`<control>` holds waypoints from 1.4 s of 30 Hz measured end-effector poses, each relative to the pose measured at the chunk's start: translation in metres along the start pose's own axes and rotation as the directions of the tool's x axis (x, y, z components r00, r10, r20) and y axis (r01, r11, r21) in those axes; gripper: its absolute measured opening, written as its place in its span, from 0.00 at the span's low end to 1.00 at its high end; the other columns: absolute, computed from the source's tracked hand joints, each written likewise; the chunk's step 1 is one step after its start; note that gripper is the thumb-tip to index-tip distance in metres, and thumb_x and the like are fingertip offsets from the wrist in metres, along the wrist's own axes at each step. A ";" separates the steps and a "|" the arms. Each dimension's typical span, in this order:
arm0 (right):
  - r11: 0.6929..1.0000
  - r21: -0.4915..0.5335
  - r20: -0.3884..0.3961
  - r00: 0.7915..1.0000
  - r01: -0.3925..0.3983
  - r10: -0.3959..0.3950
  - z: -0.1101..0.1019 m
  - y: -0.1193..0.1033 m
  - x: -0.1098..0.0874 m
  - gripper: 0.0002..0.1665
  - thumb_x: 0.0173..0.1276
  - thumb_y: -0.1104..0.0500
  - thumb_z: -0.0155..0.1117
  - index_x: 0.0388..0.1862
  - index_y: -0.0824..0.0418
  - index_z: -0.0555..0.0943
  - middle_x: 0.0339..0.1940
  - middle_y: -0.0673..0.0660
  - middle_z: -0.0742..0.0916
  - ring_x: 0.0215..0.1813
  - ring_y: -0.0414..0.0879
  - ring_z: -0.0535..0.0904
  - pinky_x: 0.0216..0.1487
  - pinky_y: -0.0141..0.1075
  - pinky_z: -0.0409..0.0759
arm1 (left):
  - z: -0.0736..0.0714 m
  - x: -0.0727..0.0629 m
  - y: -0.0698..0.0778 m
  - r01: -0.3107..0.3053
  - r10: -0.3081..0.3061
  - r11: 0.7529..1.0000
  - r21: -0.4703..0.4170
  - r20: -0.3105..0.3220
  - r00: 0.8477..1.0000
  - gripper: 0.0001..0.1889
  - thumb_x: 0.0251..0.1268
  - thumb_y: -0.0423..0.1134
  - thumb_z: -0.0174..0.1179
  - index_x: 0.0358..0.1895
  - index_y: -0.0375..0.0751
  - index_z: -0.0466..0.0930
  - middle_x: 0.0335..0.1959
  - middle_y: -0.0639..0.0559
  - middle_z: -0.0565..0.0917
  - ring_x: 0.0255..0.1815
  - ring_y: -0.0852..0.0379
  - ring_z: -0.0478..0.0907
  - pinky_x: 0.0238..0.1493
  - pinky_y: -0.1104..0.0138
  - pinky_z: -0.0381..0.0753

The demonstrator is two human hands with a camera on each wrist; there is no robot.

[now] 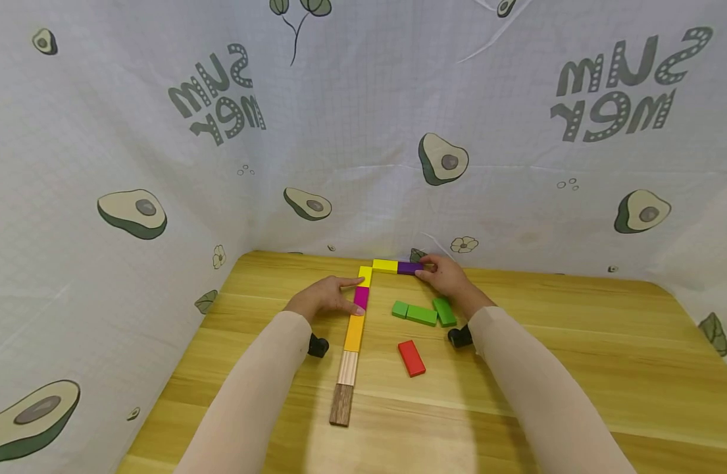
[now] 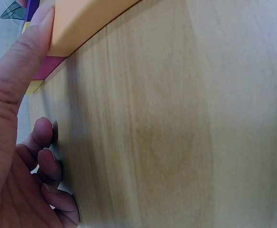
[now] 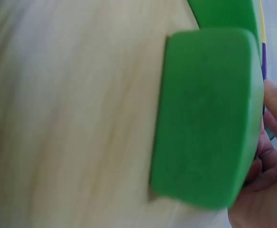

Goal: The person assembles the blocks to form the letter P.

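Purple in colour, a block [image 1: 408, 268] is pinched at its right end by the right hand [image 1: 449, 278], set end to end with a yellow block [image 1: 385, 266] near the far edge of the desk [image 1: 624, 342], while a row of blocks [image 1: 354, 332] is touched by the left hand [image 1: 326, 296], thumb and forefinger spread.

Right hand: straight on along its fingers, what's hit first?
The purple block, at the right hand's fingertips. Beyond it, apparently end to end, lies a yellow block, though any slight gap is hard to judge.
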State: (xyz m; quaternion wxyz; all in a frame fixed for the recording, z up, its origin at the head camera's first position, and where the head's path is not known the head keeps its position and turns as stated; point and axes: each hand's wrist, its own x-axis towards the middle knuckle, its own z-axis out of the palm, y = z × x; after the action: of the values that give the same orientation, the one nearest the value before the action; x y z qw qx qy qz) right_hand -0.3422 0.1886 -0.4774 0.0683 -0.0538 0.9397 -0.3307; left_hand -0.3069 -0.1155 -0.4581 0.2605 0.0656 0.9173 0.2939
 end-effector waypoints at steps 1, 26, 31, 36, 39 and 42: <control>1.000 0.014 0.006 1.000 0.006 -0.006 -0.001 0.001 -0.001 0.30 0.76 0.48 0.62 0.70 0.62 0.74 0.48 0.64 0.82 0.45 0.53 0.74 0.45 0.38 0.74 | 0.000 0.000 0.000 -0.001 0.001 1.000 -0.003 -0.001 1.000 0.45 0.52 0.60 0.76 0.75 0.77 0.64 0.82 0.47 0.62 0.82 0.41 0.57 0.80 0.41 0.59; 0.973 -0.116 0.363 0.920 0.199 -0.145 -0.047 0.034 -0.071 0.42 0.60 0.46 0.79 0.68 0.59 0.74 0.49 0.57 0.82 0.50 0.50 0.77 0.54 0.47 0.80 | -0.001 -0.003 0.001 -0.013 0.013 0.999 -0.029 0.002 1.000 0.44 0.52 0.60 0.76 0.75 0.75 0.66 0.82 0.47 0.62 0.82 0.40 0.56 0.81 0.42 0.58; 0.987 -0.024 0.286 0.947 0.157 -0.143 -0.042 0.034 -0.055 0.41 0.61 0.48 0.78 0.67 0.64 0.71 0.43 0.57 0.82 0.43 0.48 0.76 0.45 0.37 0.77 | -0.002 -0.004 0.000 -0.019 0.019 0.999 -0.032 0.001 1.000 0.44 0.53 0.59 0.76 0.75 0.74 0.66 0.82 0.46 0.63 0.83 0.40 0.56 0.81 0.42 0.57; 0.990 0.083 0.213 0.969 0.112 -0.128 -0.033 0.032 -0.039 0.43 0.65 0.48 0.75 0.71 0.64 0.68 0.42 0.58 0.82 0.43 0.48 0.75 0.45 0.36 0.75 | -0.001 -0.004 -0.001 -0.019 0.019 1.000 -0.017 0.002 1.000 0.44 0.53 0.59 0.76 0.75 0.74 0.65 0.81 0.46 0.63 0.82 0.41 0.57 0.81 0.43 0.58; 0.990 0.095 0.210 0.970 0.101 -0.120 -0.030 0.030 -0.034 0.42 0.65 0.51 0.76 0.72 0.65 0.68 0.41 0.58 0.81 0.41 0.48 0.75 0.43 0.35 0.75 | 0.000 -0.003 -0.001 -0.015 0.015 1.000 -0.010 0.007 1.000 0.44 0.53 0.60 0.76 0.75 0.75 0.65 0.81 0.47 0.63 0.82 0.41 0.58 0.81 0.43 0.59; 0.991 0.081 0.216 0.968 0.110 -0.125 -0.030 0.026 -0.033 0.41 0.65 0.53 0.76 0.70 0.67 0.69 0.39 0.58 0.81 0.40 0.48 0.74 0.42 0.35 0.75 | -0.001 -0.003 0.000 -0.013 0.013 1.000 -0.002 0.001 1.000 0.44 0.53 0.60 0.76 0.75 0.76 0.65 0.81 0.47 0.63 0.82 0.41 0.58 0.80 0.43 0.60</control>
State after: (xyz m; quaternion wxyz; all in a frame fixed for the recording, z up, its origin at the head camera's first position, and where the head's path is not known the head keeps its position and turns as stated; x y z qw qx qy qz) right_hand -0.3161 0.2322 -0.4678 0.1542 -0.1434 0.9097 -0.3579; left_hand -0.3053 -0.1168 -0.4564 0.2592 0.0713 0.9164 0.2966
